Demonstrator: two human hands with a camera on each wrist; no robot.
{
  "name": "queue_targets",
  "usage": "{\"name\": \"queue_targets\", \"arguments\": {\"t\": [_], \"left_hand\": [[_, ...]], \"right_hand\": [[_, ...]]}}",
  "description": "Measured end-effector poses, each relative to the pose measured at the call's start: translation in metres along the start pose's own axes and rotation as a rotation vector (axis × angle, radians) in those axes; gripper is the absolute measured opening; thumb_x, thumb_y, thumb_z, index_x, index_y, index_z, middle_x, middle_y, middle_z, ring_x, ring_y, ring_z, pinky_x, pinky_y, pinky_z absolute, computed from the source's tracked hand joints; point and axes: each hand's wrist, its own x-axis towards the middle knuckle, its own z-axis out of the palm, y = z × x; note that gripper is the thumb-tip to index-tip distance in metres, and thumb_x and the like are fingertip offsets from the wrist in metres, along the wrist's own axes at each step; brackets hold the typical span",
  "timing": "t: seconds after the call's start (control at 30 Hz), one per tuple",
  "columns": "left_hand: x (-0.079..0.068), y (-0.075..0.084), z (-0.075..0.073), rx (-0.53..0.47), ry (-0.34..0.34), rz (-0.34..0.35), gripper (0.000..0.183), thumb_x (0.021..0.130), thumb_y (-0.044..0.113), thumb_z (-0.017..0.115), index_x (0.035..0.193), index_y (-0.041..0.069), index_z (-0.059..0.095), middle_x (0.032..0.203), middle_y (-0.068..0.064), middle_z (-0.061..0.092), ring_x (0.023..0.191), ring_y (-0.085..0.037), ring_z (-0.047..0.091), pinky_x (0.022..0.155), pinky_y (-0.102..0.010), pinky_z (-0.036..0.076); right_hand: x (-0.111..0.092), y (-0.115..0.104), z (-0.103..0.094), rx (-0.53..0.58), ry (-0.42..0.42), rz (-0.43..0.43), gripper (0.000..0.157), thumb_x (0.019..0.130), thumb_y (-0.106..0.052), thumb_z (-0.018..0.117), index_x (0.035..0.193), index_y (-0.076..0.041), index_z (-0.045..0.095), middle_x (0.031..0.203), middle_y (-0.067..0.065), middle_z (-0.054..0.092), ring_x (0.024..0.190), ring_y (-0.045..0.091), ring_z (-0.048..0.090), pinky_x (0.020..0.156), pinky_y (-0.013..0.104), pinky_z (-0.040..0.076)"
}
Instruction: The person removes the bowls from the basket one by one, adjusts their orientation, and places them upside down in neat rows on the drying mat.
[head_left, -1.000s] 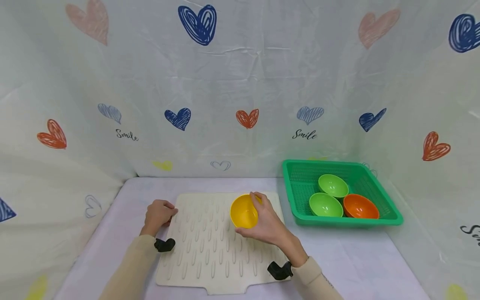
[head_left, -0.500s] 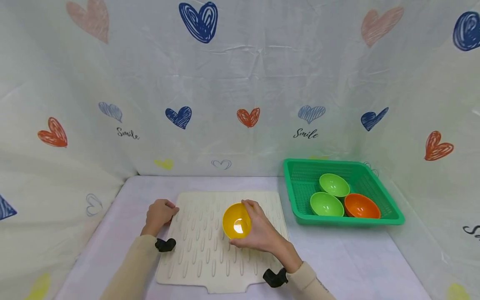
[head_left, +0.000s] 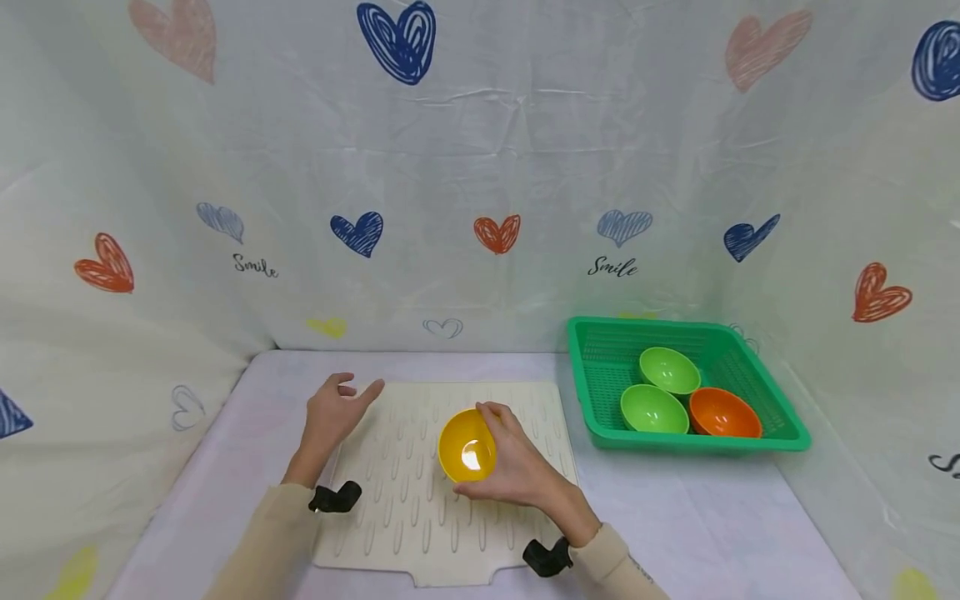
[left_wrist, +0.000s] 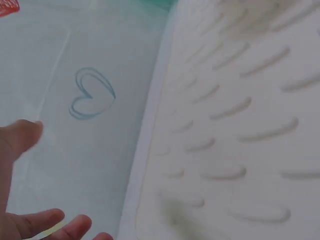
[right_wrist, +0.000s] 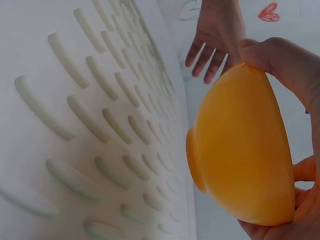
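A yellow bowl (head_left: pixel 467 447) is held by its rim in my right hand (head_left: pixel 517 460), over the white ribbed mat (head_left: pixel 420 533). The right wrist view shows the bowl (right_wrist: pixel 240 150) from its side, foot toward the mat, with thumb and fingers at opposite points of the rim. My left hand (head_left: pixel 336 415) is lifted over the mat's left edge, fingers spread and holding nothing. In the left wrist view, that thumb and the fingertips (left_wrist: pixel 75 227) stand apart beside the mat (left_wrist: pixel 250 160).
A green basket (head_left: pixel 585 400) stands at the back right of the table (head_left: pixel 675 517). Inside it are two green bowls (head_left: pixel 654 410) and an orange bowl (head_left: pixel 724 414). A curtain (head_left: pixel 450 150) printed with hearts hangs behind and at the sides.
My right hand has brought the yellow bowl leftward and nearer to me. My left hand has come off the mat's left edge, risen and spread its fingers. The basket stays put.
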Motion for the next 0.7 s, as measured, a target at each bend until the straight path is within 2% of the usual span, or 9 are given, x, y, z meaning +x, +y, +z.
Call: {"name": "queue_targets", "arguments": {"t": [0.07,0.13,0.23,0.33,0.53,0.7], "left_hand": [[-0.007,0.010,0.005,-0.092,-0.013,-0.022,0.088,0.095,0.068,0.056,0.152,0.003,0.043,0.135,-0.028,0.062,0.118,-0.044,0.063,0.094,-0.053,0.055],[-0.015,0.018,0.010,-0.202,-0.062,-0.045,0.089,0.096,0.071,0.052,0.154,0.004,0.039,0.138,-0.027,0.060,0.119,-0.042,0.064,0.093,-0.049,0.057],[-0.027,0.029,0.021,-0.381,-0.183,-0.069,0.088,0.099,0.070,0.046,0.155,0.003,0.036,0.142,-0.028,0.057,0.122,-0.043,0.064,0.090,-0.044,0.061],[-0.039,0.038,0.031,-0.513,-0.319,-0.080,0.085,0.101,0.068,0.042,0.155,0.002,0.035,0.144,-0.028,0.055,0.125,-0.043,0.061,0.092,-0.043,0.061],[-0.056,0.048,0.049,-0.608,-0.533,-0.045,0.085,0.102,0.067,0.040,0.152,-0.002,0.039,0.144,-0.026,0.056,0.117,-0.035,0.068,0.094,-0.045,0.060],[-0.065,0.045,0.062,-0.630,-0.716,0.012,0.082,0.105,0.065,0.032,0.146,-0.005,0.048,0.136,-0.022,0.063,0.112,-0.026,0.069,0.097,-0.043,0.059]], "right_hand": [[0.000,-0.001,-0.001,0.000,0.000,-0.004,0.115,0.068,-0.050,0.091,0.158,-0.004,0.035,0.156,0.012,0.038,0.131,0.026,0.052,0.105,0.047,0.054],[0.000,-0.002,-0.003,-0.002,-0.003,-0.009,0.115,0.068,-0.050,0.091,0.158,-0.005,0.035,0.156,0.012,0.037,0.132,0.026,0.052,0.105,0.047,0.053],[0.000,-0.003,-0.005,-0.003,-0.006,-0.017,0.113,0.069,-0.050,0.090,0.158,-0.006,0.035,0.157,0.011,0.037,0.131,0.026,0.053,0.105,0.047,0.054],[0.000,-0.005,-0.008,-0.010,-0.008,-0.021,0.112,0.070,-0.051,0.089,0.158,-0.008,0.035,0.158,0.010,0.036,0.130,0.025,0.053,0.104,0.047,0.054],[-0.001,-0.006,-0.013,0.001,0.004,-0.042,0.111,0.070,-0.049,0.090,0.157,-0.007,0.036,0.156,0.012,0.037,0.127,0.025,0.055,0.101,0.046,0.056],[-0.002,-0.006,-0.015,0.021,0.006,-0.063,0.112,0.070,-0.047,0.091,0.157,-0.006,0.035,0.156,0.012,0.037,0.126,0.024,0.056,0.101,0.046,0.056]]}}
